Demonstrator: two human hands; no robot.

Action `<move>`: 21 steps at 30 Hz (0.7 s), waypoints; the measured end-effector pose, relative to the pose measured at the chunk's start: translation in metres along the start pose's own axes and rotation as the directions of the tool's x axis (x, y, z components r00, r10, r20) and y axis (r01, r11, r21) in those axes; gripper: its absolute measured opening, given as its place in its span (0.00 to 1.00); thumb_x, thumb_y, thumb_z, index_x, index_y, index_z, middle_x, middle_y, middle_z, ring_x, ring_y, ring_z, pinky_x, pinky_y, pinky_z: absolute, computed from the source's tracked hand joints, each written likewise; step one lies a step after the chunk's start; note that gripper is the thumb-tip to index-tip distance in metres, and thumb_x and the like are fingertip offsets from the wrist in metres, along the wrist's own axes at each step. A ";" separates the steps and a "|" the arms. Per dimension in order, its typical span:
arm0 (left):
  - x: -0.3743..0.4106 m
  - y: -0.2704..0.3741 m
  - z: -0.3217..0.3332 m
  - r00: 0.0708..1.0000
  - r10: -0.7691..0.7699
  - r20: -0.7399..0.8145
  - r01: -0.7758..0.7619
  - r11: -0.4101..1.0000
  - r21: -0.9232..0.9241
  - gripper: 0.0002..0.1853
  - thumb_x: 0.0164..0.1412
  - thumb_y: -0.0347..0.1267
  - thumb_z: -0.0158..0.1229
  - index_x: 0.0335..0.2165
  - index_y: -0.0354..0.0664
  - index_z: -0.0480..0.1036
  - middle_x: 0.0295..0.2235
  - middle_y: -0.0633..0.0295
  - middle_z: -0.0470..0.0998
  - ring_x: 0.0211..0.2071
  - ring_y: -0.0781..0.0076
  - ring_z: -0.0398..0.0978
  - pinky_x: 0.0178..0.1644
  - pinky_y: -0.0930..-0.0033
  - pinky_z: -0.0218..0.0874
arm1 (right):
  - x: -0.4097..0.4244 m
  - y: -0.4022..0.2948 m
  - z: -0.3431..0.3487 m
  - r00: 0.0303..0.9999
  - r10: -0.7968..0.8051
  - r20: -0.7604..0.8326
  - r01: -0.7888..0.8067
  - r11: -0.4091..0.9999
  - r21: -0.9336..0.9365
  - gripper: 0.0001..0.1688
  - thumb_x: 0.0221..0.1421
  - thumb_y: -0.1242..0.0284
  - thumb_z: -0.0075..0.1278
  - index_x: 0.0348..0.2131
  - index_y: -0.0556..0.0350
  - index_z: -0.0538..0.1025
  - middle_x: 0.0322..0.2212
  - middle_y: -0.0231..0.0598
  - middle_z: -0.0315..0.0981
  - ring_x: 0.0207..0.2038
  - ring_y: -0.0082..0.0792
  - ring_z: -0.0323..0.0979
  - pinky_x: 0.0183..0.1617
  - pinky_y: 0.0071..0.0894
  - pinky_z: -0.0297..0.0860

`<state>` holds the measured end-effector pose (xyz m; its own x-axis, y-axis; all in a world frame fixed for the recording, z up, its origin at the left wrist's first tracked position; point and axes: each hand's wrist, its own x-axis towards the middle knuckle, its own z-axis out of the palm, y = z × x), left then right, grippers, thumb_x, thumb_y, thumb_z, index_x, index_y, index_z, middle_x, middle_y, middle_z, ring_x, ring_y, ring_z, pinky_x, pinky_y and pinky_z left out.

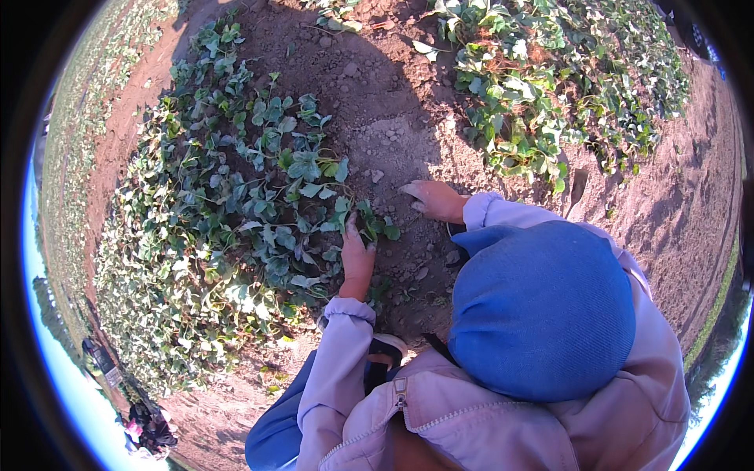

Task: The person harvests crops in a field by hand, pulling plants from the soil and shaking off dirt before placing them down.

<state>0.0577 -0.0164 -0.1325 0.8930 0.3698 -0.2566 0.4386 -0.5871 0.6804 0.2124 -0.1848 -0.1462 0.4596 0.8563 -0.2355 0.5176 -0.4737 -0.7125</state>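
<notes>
My left hand [357, 259] reaches into the near edge of a bed of low, leafy plants [259, 200], which look like strawberry plants. Its fingertips are partly hidden by a leafy sprig [372, 224]; whether they grip it I cannot tell. Over the bare brown soil [383, 141], to the right of that sprig, is my right hand [436, 199], its thumb and fingers apart and nothing visible between them. Both hands look dusty with soil.
A second patch of leafy plants [530, 88] grows at the upper right. Near it on the soil lies a flat-bladed tool [578, 187]. Blue cloth over what looks like my bent knee [542, 312] fills the lower right. A dark vehicle [101, 362] stands far off at the lower left.
</notes>
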 end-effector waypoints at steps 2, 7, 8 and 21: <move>-0.005 0.001 -0.005 0.998 0.057 -0.023 -0.057 0.998 0.032 0.37 0.38 0.24 0.55 0.49 0.43 0.47 0.46 0.51 0.56 0.44 0.50 0.59 0.44 0.62 0.55 | -0.007 0.000 -0.007 0.998 -0.004 -0.069 0.004 1.000 0.000 0.22 0.39 0.74 0.44 0.39 0.55 0.64 0.33 0.46 0.63 0.33 0.45 0.64 0.38 0.38 0.62; -0.010 0.014 -0.015 0.988 0.142 -0.061 -0.142 0.990 0.006 0.32 0.40 0.24 0.54 0.46 0.40 0.51 0.43 0.51 0.58 0.42 0.53 0.61 0.43 0.64 0.56 | -0.024 0.006 -0.063 0.922 -0.009 -0.387 -0.035 0.994 -0.108 0.15 0.39 0.76 0.43 0.34 0.55 0.67 0.33 0.41 0.63 0.31 0.42 0.65 0.35 0.36 0.63; -0.010 0.014 -0.016 0.984 0.164 -0.073 -0.164 0.986 0.010 0.31 0.41 0.24 0.54 0.46 0.39 0.52 0.43 0.51 0.59 0.41 0.53 0.61 0.42 0.64 0.56 | -0.028 0.009 -0.081 0.876 -0.024 -0.482 -0.062 0.985 -0.162 0.14 0.40 0.76 0.43 0.33 0.55 0.68 0.32 0.41 0.63 0.31 0.42 0.65 0.34 0.36 0.63; -0.002 0.027 -0.032 0.998 -0.014 -0.063 0.001 0.979 -0.205 0.10 0.54 0.27 0.39 0.33 0.37 0.66 0.29 0.57 0.69 0.31 0.67 0.67 0.37 0.72 0.57 | 0.000 0.062 -0.107 0.919 0.378 -0.114 -0.394 0.876 -0.277 0.20 0.38 0.74 0.45 0.36 0.60 0.62 0.26 0.50 0.66 0.33 0.46 0.65 0.37 0.42 0.60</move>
<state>0.0646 -0.0106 -0.0916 0.8785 0.4228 -0.2226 0.4097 -0.4270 0.8061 0.3216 -0.2361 -0.1195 0.6999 0.5845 -0.4104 0.4723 -0.8098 -0.3481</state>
